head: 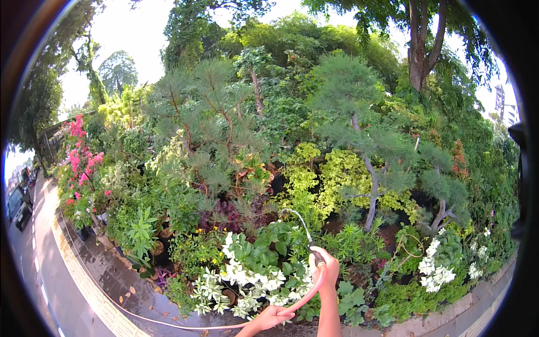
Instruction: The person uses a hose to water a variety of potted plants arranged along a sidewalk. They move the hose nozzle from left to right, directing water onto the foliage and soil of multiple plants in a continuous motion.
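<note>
My right hand [326,266] grips the nozzle end [316,252] of a pink garden hose [309,292], pointed up and away from me. A curved stream of water [301,220] leaves the tip and arcs left over the plants. Lower down, my left hand [271,317] is closed around the same hose. Just beyond both hands stands a shrub with white bracts [252,278] and broad green leaves. Yellow-green foliage [343,177] and a dark purple-leaved plant [227,217] grow behind it.
The hose's far length [168,325] trails left along the wet pavement [139,297]. Beside a tactile paving strip [90,276] runs a road with a parked car [19,206]. Pink bougainvillea [82,156] rises at left. A needle-leaved tree's trunk [372,193] and another white-flowered shrub [436,269] stand at right.
</note>
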A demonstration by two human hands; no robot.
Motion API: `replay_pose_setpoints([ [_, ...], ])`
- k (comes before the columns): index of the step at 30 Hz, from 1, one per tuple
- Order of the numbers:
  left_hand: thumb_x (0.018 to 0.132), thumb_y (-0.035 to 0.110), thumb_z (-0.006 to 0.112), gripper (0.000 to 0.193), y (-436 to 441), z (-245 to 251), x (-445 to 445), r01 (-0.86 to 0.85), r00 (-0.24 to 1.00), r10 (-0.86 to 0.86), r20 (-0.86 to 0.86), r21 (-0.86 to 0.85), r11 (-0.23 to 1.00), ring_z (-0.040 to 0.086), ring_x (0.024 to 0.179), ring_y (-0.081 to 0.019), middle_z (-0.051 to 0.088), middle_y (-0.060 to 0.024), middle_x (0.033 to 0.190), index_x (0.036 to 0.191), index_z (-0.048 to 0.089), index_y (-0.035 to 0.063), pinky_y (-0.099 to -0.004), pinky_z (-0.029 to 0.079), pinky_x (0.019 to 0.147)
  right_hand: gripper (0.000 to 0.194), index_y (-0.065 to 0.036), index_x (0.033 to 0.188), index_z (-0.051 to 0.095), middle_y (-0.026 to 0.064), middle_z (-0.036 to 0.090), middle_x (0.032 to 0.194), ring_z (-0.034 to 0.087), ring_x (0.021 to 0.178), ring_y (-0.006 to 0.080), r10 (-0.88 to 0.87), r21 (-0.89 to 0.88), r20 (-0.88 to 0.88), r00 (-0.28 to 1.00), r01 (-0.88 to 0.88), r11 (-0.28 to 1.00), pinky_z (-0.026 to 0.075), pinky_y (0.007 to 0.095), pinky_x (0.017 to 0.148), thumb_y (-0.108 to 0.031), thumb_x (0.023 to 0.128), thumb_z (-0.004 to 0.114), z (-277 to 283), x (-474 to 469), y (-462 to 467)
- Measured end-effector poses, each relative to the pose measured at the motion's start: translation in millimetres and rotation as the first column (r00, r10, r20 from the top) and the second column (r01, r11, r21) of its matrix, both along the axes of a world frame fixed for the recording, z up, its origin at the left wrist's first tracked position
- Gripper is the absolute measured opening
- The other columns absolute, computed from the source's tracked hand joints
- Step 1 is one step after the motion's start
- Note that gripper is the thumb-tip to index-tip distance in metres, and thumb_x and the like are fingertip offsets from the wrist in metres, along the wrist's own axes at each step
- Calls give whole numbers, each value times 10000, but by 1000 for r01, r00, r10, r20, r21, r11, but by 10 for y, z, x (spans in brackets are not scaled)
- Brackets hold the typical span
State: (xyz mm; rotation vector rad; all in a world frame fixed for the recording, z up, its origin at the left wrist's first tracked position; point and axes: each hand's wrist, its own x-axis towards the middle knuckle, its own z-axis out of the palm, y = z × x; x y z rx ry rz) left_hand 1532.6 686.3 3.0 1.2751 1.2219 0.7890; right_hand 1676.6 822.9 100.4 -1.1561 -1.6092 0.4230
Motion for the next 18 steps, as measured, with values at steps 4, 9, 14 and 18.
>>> replay_pose_setpoints([
  [4, 863, 296, 693, 315, -14, -16, -1, -13, 1000, 13, 0, 33, 999, 360, 557, -37, 444, 74, 574, 690, 619, 43, -248, 293, 502, 201, -65, 968, 676, 108, 659, 725, 613, 608, 171, 51, 5, -73, 996, -51, 999, 466, 284, 601, -57, 769, 654, 1, -22, -14],
  [9, 864, 256, 694, 241, -5, -91, -25, 5, 999, -6, 50, 5, 1000, 422, 589, -30, 538, 63, 628, 787, 679, 28, -230, 334, 529, 205, -63, 972, 677, 105, 656, 720, 616, 617, 156, 16, -99, -36, 999, -20, 995, 462, 284, 599, -60, 769, 655, 31, 1, -44],
  [14, 858, 223, 699, 197, -4, -167, -50, 16, 999, -15, 48, -16, 1000, 448, 610, -27, 580, 56, 665, 856, 704, 26, -220, 356, 549, 207, -92, 975, 684, 112, 646, 697, 612, 591, 186, 13, -61, 13, 1000, -12, 998, 462, 298, 585, -92, 769, 664, 41, -14, -67],
  [18, 846, 232, 709, 203, -23, -103, -76, 15, 1000, -14, 10, -52, 999, 430, 593, -30, 551, 65, 643, 872, 710, 31, -224, 343, 536, 221, -118, 964, 688, 125, 659, 718, 641, 633, 289, 17, -74, -13, 1000, -18, 997, 496, 334, 606, -177, 751, 685, 27, -31, -69],
])
